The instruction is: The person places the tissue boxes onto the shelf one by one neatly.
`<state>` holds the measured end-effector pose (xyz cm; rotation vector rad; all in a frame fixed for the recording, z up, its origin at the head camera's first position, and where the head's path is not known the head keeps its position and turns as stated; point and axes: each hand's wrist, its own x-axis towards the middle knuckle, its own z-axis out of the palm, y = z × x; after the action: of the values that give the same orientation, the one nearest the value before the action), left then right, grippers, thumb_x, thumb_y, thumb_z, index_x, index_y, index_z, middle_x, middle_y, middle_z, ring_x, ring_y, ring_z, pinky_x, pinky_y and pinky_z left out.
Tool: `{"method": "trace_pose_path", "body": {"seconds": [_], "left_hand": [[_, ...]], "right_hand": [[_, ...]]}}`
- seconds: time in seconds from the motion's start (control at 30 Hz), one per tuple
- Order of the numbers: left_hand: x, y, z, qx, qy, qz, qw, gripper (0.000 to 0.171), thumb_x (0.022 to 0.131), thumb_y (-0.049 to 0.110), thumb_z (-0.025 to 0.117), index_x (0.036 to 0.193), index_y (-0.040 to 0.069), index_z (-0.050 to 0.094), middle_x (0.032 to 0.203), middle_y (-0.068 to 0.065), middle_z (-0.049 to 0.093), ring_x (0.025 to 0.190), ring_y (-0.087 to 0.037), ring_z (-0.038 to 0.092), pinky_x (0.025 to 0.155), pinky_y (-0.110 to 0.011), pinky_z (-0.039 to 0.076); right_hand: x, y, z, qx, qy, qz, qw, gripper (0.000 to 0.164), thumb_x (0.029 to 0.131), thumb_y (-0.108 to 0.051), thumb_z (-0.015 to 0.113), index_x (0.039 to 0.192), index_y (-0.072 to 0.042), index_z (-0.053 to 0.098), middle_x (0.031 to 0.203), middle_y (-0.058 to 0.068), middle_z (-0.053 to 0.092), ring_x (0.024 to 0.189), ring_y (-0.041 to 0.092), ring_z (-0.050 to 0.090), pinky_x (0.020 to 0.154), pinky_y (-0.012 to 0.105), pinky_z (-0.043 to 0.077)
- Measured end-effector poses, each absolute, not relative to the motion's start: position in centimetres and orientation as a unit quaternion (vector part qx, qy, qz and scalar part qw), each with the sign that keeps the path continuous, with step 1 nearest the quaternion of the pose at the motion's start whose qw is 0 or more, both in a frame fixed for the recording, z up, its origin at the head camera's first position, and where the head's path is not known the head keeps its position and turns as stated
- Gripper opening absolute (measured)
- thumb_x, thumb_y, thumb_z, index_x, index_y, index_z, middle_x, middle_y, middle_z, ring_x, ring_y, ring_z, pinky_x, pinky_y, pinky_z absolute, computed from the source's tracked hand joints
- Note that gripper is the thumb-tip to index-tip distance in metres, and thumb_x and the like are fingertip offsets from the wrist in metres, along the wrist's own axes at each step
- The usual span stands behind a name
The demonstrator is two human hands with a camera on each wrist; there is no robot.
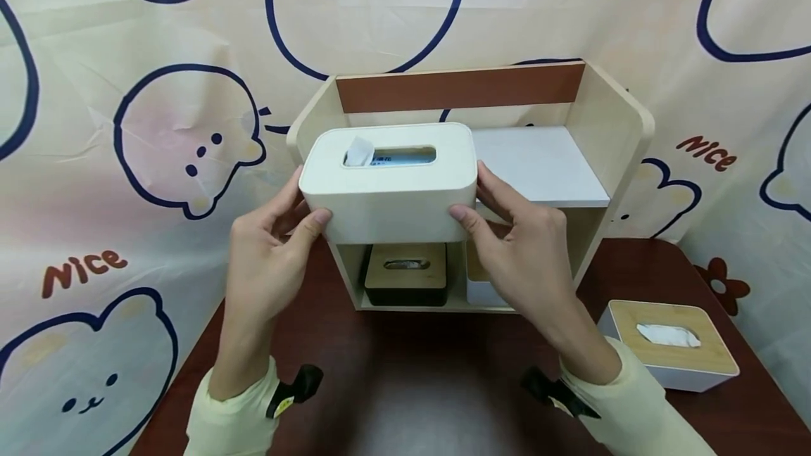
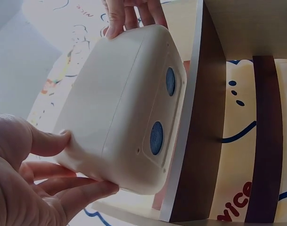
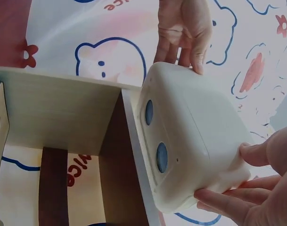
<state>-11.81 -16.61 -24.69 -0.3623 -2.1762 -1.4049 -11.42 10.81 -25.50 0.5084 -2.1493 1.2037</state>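
A white tissue box with rounded corners is held up at the front of a small two-level shelf. My left hand grips its left end, thumb on the front face. At the other end, my right hand grips it the same way. A tissue tip and a blue pack show through the slot on top. Two round blue openings mark the underside of the tissue box in the left wrist view. In the right wrist view, the tissue box is tilted close to the shelf board's edge.
On the lower level sit a black box with a wooden lid and a partly hidden white box. Another wood-lidded white tissue box stands at the right on the dark table. A patterned curtain hangs behind.
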Motion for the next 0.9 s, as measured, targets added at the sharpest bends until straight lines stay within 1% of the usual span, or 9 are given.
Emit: {"method": "trace_pose_path", "body": {"seconds": [0.1, 0.23, 0.33, 0.47, 0.6, 0.7, 0.83, 0.9], "left_hand": [[-13.0, -16.4, -24.2, -0.129, -0.801, -0.528, 0.251, 0.059, 0.101, 0.003, 0.074, 0.156, 0.017, 0.056, 0.15, -0.008, 0.065, 0.13, -0.027, 0.07, 0.097, -0.033, 0.058], [-14.5, -15.9, -24.0, -0.12, -0.797, -0.539, 0.245, 0.059, 0.101, 0.002, 0.072, 0.156, 0.017, 0.056, 0.151, -0.01, 0.064, 0.133, -0.027, 0.067, 0.103, -0.045, 0.055], [-15.6, -15.5, -23.9, -0.11, -0.797, -0.539, 0.251, 0.058, 0.101, 0.002, 0.072, 0.156, 0.016, 0.056, 0.152, -0.01, 0.063, 0.133, -0.026, 0.067, 0.105, -0.047, 0.055], [-16.9, -15.0, -24.0, -0.098, -0.791, -0.544, 0.263, 0.057, 0.101, 0.002, 0.072, 0.155, 0.013, 0.056, 0.153, -0.009, 0.062, 0.134, -0.022, 0.065, 0.107, -0.045, 0.054], [-17.9, -14.7, -24.3, -0.098, -0.78, -0.552, 0.277, 0.057, 0.102, 0.0, 0.07, 0.156, 0.009, 0.055, 0.154, -0.011, 0.06, 0.138, -0.022, 0.061, 0.111, -0.045, 0.051], [-18.2, -14.4, -24.6, -0.098, -0.779, -0.545, 0.293, 0.054, 0.103, -0.003, 0.067, 0.155, 0.007, 0.056, 0.154, -0.012, 0.06, 0.139, -0.021, 0.06, 0.111, -0.044, 0.051], [-18.7, -14.0, -24.8, -0.083, -0.793, -0.511, 0.321, 0.046, 0.104, -0.004, 0.064, 0.149, 0.003, 0.062, 0.152, -0.013, 0.062, 0.139, -0.018, 0.058, 0.112, -0.042, 0.051], [-18.8, -13.8, -24.8, -0.068, -0.803, -0.492, 0.33, 0.041, 0.105, -0.003, 0.064, 0.146, 0.001, 0.065, 0.151, -0.014, 0.064, 0.137, -0.017, 0.06, 0.113, -0.043, 0.052]], "right_hand": [[-12.6, 10.7, -25.2, 0.188, -0.813, 0.462, 0.3, 0.063, 0.099, -0.016, 0.079, 0.155, -0.002, 0.054, 0.153, 0.014, 0.06, 0.133, 0.03, 0.066, 0.088, 0.043, 0.064], [-14.2, 10.5, -25.0, 0.18, -0.809, 0.478, 0.289, 0.061, 0.101, -0.013, 0.077, 0.156, -0.003, 0.054, 0.154, 0.014, 0.06, 0.137, 0.031, 0.063, 0.092, 0.048, 0.062], [-15.3, 10.2, -24.9, 0.173, -0.807, 0.485, 0.287, 0.059, 0.101, -0.011, 0.076, 0.155, -0.003, 0.055, 0.152, 0.015, 0.061, 0.138, 0.031, 0.063, 0.095, 0.048, 0.061], [-16.5, 9.7, -25.0, 0.165, -0.807, 0.489, 0.288, 0.058, 0.102, -0.009, 0.074, 0.155, -0.002, 0.055, 0.152, 0.016, 0.062, 0.138, 0.031, 0.063, 0.098, 0.049, 0.06], [-17.6, 9.2, -25.1, 0.156, -0.806, 0.498, 0.279, 0.058, 0.103, -0.01, 0.073, 0.157, -0.002, 0.053, 0.155, 0.016, 0.059, 0.14, 0.028, 0.061, 0.1, 0.048, 0.059], [-18.2, 8.8, -25.1, 0.149, -0.808, 0.501, 0.27, 0.058, 0.104, -0.011, 0.071, 0.158, -0.002, 0.051, 0.157, 0.016, 0.057, 0.141, 0.027, 0.059, 0.102, 0.047, 0.059], [-18.5, 8.5, -25.0, 0.138, -0.821, 0.488, 0.261, 0.061, 0.105, -0.012, 0.07, 0.16, -0.002, 0.047, 0.159, 0.016, 0.053, 0.143, 0.028, 0.057, 0.103, 0.044, 0.058], [-18.6, 8.3, -25.0, 0.135, -0.827, 0.48, 0.258, 0.062, 0.105, -0.012, 0.07, 0.161, -0.002, 0.046, 0.16, 0.017, 0.052, 0.143, 0.029, 0.057, 0.103, 0.043, 0.058]]}}
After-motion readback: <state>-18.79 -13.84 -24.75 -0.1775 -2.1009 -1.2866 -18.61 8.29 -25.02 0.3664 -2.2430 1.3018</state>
